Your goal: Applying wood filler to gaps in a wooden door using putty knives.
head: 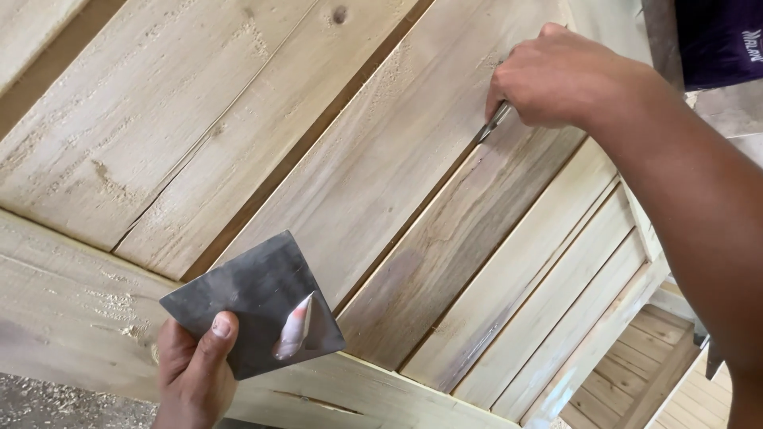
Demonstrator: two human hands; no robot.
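Note:
My left hand (193,373) grips a flat dark grey square plate (250,310) at the lower left, thumb on top. A small smear of pale pinkish filler (294,327) lies on the plate. At the upper right, my right hand (556,75) is closed around a thin metal blade tool (491,125), whose tip presses into the seam between two boards of a pale wooden panel (381,151). The panel is made of slanted planks with narrow gaps.
A wooden frame rail (71,310) runs along the panel's lower edge. More slatted wooden pieces (644,357) lie at the lower right. Sawdust-covered ground (48,405) shows at the bottom left. A dark purple cloth (719,40) is at the top right.

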